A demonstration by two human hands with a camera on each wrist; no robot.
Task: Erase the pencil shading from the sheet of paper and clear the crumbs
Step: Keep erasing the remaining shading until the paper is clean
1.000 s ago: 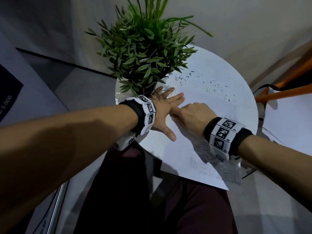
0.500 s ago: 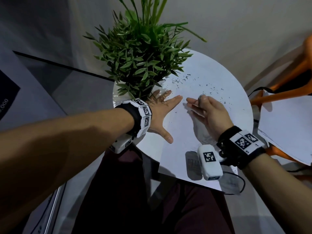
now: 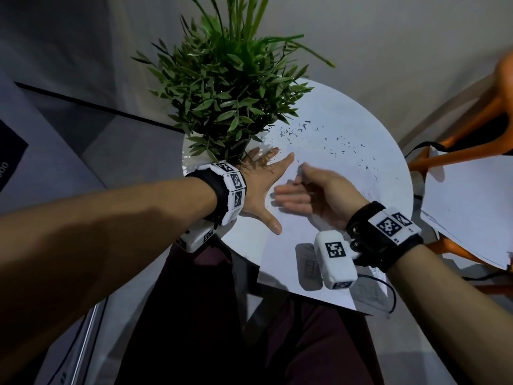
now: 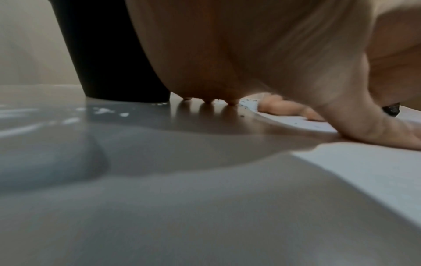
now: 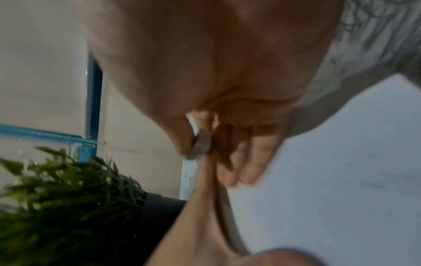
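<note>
Hard to make out much of the eraser (image 5: 200, 145), since the right hand (image 3: 319, 190) is pinching it between thumb and forefinger and hiding most of it, other fingers sticking out blurry toward the left of the frame. The sheet of paper (image 3: 291, 262) is running lengthwise from lower centre up toward the crumbs (image 3: 333, 143) at upper right of the desk (image 3: 388, 162). The left hand (image 3: 263, 176) is lying flat, fingers spread, partly tucked under the plant (image 3: 227, 87).
</note>
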